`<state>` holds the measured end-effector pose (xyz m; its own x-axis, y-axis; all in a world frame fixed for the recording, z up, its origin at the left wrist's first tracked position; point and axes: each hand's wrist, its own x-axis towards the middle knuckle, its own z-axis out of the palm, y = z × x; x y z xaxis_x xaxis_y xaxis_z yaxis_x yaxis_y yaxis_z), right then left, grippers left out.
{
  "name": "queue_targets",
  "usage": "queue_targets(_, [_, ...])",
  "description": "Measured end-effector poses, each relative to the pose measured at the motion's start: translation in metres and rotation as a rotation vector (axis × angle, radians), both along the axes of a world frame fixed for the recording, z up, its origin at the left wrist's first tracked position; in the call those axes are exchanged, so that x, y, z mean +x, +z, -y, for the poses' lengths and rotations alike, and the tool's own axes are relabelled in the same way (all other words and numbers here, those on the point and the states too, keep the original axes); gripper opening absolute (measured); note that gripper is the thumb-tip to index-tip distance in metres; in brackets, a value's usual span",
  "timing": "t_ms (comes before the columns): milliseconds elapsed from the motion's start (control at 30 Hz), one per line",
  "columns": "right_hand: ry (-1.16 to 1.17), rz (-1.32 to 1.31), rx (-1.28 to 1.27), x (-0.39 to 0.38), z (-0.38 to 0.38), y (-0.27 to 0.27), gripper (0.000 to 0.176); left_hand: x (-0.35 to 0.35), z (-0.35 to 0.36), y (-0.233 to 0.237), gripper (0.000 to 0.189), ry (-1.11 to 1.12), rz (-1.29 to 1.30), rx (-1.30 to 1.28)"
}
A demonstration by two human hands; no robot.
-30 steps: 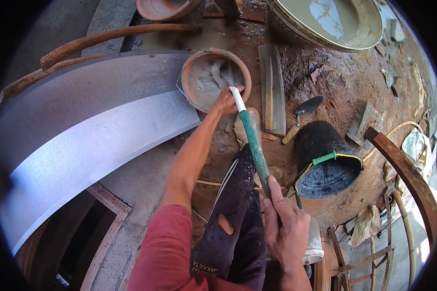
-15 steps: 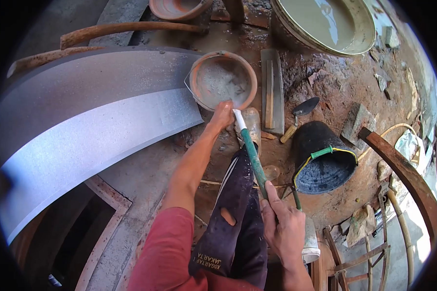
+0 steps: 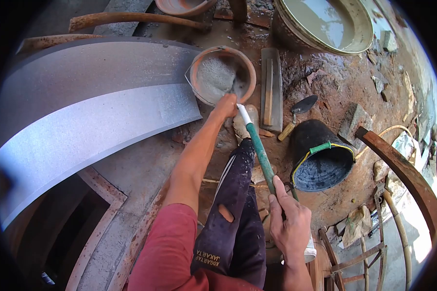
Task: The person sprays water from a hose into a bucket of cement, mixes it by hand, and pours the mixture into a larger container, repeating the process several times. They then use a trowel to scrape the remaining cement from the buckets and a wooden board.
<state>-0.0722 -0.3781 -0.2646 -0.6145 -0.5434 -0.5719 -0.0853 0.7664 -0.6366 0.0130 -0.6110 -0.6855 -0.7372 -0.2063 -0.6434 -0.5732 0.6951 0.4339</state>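
My left hand (image 3: pixel 226 105) is closed in a fist at the near rim of a clay-coloured bowl (image 3: pixel 251 83) with a wire handle. Inside the bowl lies wet grey mortar (image 3: pixel 217 72), heaped on the left with a darker hollow on the right. A green pole with a white end (image 3: pixel 260 150) slants from my right hand up to my left fist. My right hand (image 3: pixel 290 213) wraps round its lower part, the thumb along it. The pole's far end is hidden behind my left hand, so the tool's head does not show.
Right of the bowl lie a plastering float (image 3: pixel 277 92) and a trowel (image 3: pixel 303 105). A black bucket (image 3: pixel 320 155) is tipped over. A large tub of cloudy water (image 3: pixel 335 24) stands behind. A bent metal sheet (image 3: pixel 107 111) spans the left, above a dark opening.
The mortar has shifted into a smoother heap on the bowl's left. My right hand has moved slightly right and the pole slants more; my left fist stays near the rim.
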Motion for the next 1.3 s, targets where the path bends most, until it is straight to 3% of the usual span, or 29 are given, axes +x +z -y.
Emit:
queue_targets(33, [0.001, -0.002, 0.004, 0.001, 0.000, 0.000, 0.039, 0.000, -0.003, -0.006, 0.038, 0.001, -0.002, 0.004])
queue_targets(100, [-0.057, -0.024, -0.041, 0.002, 0.000, -0.001, 0.036, -0.002, -0.006, -0.015, 0.039, 0.328, -0.248, 0.397])
queue_targets(133, [-0.059, -0.025, -0.042, 0.000, 0.000, -0.001, 0.036, -0.005, -0.002, -0.029, 0.039, 0.326, -0.249, 0.396])
queue_targets(167, [-0.084, -0.010, -0.025, -0.002, 0.001, -0.001, 0.036, -0.010, 0.004, -0.044, 0.040, 0.352, -0.238, 0.554])
queue_targets(233, [-0.108, 0.004, -0.012, -0.006, 0.002, -0.003, 0.036, -0.024, 0.007, -0.044, 0.042, 0.376, -0.227, 0.708])
queue_targets(267, [-0.123, 0.001, -0.024, -0.007, 0.003, -0.005, 0.036, -0.036, 0.003, -0.047, 0.045, 0.695, -0.136, 0.665])
queue_targets(367, [-0.129, 0.004, -0.009, -0.015, 0.006, -0.013, 0.037, -0.088, -0.005, -0.001, 0.064, 1.120, 0.105, 0.741])
queue_targets(433, [-0.119, 0.025, 0.024, -0.017, 0.007, -0.015, 0.038, -0.101, 0.005, -0.053, 0.071, 1.318, -0.398, 1.200])
queue_targets(467, [-0.125, 0.028, 0.018, -0.019, 0.009, -0.017, 0.038, -0.107, 0.007, -0.045, 0.071, 1.320, -0.388, 1.201])
queue_targets(533, [-0.133, 0.039, 0.012, -0.022, 0.012, -0.019, 0.038, -0.128, 0.024, -0.006, 0.072, 1.611, -0.615, 1.196])
queue_targets(567, [-0.130, 0.056, 0.001, -0.023, 0.014, -0.021, 0.039, -0.134, 0.034, 0.001, 0.072, 1.607, -0.613, 1.192])
queue_targets(633, [-0.135, 0.079, -0.015, -0.026, 0.019, -0.023, 0.040, -0.141, 0.050, 0.006, 0.064, 1.951, -0.701, 1.160])
queue_targets(700, [-0.135, 0.107, -0.044, -0.028, 0.024, -0.026, 0.041, -0.137, 0.059, -0.010, 0.066, 1.895, -0.662, 1.093])
queue_targets(767, [-0.107, 0.077, -0.079, -0.027, 0.023, -0.033, 0.045, -0.109, 0.075, -0.099, 0.080, 1.458, -0.549, 0.914])
queue_targets(800, [-0.075, 0.045, -0.106, -0.026, 0.022, -0.035, 0.050, -0.091, 0.086, -0.142, 0.057, 1.521, -0.556, 0.905])
queue_targets(833, [-0.075, 0.041, -0.108, -0.026, 0.021, -0.036, 0.050, -0.088, 0.093, -0.142, 0.057, 1.519, -0.560, 0.907])
queue_targets(1000, [-0.090, 0.072, -0.117, -0.028, 0.021, -0.045, 0.051, -0.059, 0.084, -0.108, 0.057, 0.531, 0.143, 0.377])
queue_targets(1067, [-0.076, 0.084, -0.090, -0.032, 0.025, -0.050, 0.051, -0.046, 0.073, -0.090, 0.057, 0.323, 0.300, 0.274])
queue_targets(1133, [-0.051, 0.105, -0.074, -0.033, 0.029, -0.052, 0.050, -0.045, 0.073, -0.058, 0.047, -0.166, 0.712, 0.030])
queue_targets(1167, [-0.042, 0.101, -0.065, -0.034, 0.031, -0.054, 0.051, -0.042, 0.070, -0.054, 0.047, -0.167, 0.714, 0.030])
queue_targets(1233, [-0.031, 0.089, -0.062, -0.034, 0.031, -0.053, 0.051, -0.037, 0.062, -0.046, 0.035, -0.516, 0.636, -0.391])
queue_targets(1300, [-0.023, 0.050, -0.073, -0.035, 0.027, -0.054, 0.051, -0.037, 0.059, -0.038, 0.036, -0.513, 0.609, -0.451])
